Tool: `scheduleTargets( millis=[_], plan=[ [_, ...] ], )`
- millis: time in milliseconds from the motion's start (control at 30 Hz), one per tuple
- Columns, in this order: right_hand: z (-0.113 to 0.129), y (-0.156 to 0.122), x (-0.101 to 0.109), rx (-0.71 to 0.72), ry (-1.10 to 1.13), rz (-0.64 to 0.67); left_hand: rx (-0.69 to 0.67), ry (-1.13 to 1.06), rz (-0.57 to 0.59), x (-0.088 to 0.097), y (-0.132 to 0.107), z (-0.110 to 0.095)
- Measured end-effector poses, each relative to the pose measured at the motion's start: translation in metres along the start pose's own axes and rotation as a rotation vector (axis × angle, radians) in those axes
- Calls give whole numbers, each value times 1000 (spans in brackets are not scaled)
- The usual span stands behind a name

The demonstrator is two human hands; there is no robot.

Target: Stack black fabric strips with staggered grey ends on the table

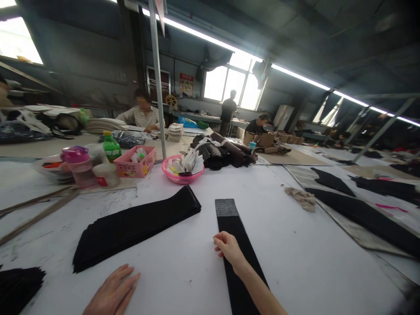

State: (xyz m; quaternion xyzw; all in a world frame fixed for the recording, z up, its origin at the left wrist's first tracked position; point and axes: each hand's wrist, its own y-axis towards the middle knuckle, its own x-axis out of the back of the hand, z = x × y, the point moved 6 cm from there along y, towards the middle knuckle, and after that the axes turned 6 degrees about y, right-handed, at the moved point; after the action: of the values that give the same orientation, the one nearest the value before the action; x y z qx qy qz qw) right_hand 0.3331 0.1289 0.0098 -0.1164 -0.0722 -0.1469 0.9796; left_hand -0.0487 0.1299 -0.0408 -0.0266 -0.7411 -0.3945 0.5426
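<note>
A long black fabric strip (244,245) with a grey band at its far end lies on the white table. Over its left edge is my right hand (231,250), fingers curled in as if pinching; whatever may be between the fingertips is too small to make out. My left hand (113,291) rests low at the left, palm down, fingers stretched out and holding nothing. Just beyond it lies a stack of black fabric pieces (138,225), slightly fanned at its ends. Another black fabric pile (19,288) shows at the lower left corner.
Along the table's far side stand a pink basin (182,178) of paper tags, a pink box (136,162), a green bottle (111,146) and a pink-lidded jug (80,168). A crumpled beige cloth (301,199) lies right. A metal post (158,78) rises behind; several people work beyond.
</note>
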Motion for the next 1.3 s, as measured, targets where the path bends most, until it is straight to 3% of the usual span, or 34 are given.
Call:
scheduleTargets(
  millis=[133,267,467,633,800,1033,1300],
  plan=[
    [12,21,-9,27,37,-33,166,-99,34,10,45,-18],
    [27,54,-38,76,128,-88,259,-219,107,3,102,-34],
    [24,96,-81,121,281,-118,265,-230,149,-34,178,-43],
    [4,110,-95,172,340,-159,245,-130,192,-76,223,-57],
    [-3,108,-97,236,317,-163,269,-9,185,-94,243,-64],
    [7,101,-94,294,60,-230,263,13,194,-90,242,-57],
    [1,98,-93,297,145,-304,275,10,181,-91,237,-54]
  ],
)
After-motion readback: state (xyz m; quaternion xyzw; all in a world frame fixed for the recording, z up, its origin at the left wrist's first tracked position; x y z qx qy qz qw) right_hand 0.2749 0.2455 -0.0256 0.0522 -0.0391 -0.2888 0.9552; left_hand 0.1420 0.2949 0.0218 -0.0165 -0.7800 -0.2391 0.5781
